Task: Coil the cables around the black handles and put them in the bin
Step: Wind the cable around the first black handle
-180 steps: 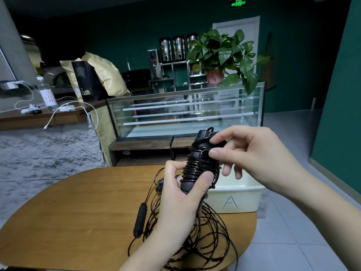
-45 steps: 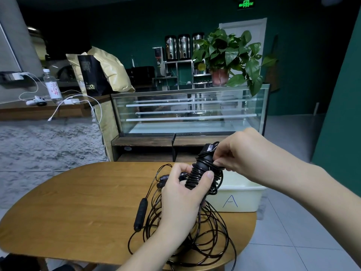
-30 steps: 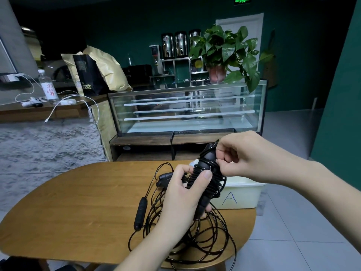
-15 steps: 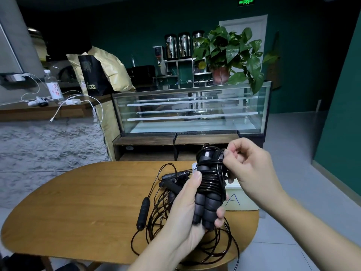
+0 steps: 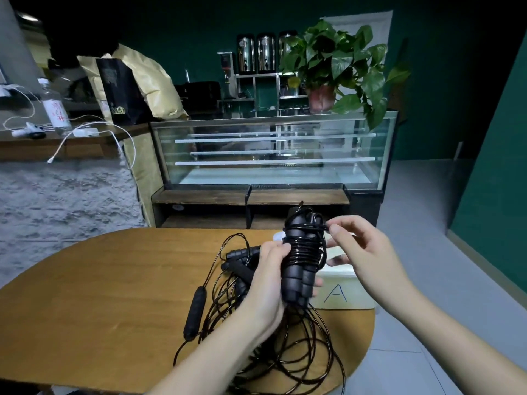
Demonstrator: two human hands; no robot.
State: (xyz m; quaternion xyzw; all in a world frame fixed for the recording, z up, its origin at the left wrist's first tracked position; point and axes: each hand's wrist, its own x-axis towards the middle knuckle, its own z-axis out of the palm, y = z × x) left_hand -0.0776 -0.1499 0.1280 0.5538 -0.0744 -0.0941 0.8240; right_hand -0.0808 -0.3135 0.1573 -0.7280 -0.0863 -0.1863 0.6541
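Note:
My left hand [image 5: 269, 283] grips a pair of black handles [image 5: 299, 269] held upright above the table, with black cable coiled tightly round their upper half. My right hand [image 5: 359, 252] is just to their right; its thumb and forefinger pinch the cable end by the handle tops. Below the hands, a heap of loose black cables [image 5: 285, 346] lies on the wooden table [image 5: 99, 295], with another black handle [image 5: 195, 312] and more handles [image 5: 242, 258] in it. The white bin [image 5: 342, 292] marked "A" stands at the table's right edge, partly hidden behind my hands.
A glass display case [image 5: 271, 149] with a potted plant [image 5: 336, 61] on top stands behind the table. At the left is a wooden counter [image 5: 57, 141] with a water bottle, white chargers and paper bags. Grey tiled floor [image 5: 427, 223] lies to the right.
Over the last seconds the wound handles tilted upright in my left hand. My right hand let go of the handle tops, moved a little to the right and now pinches only the cable end.

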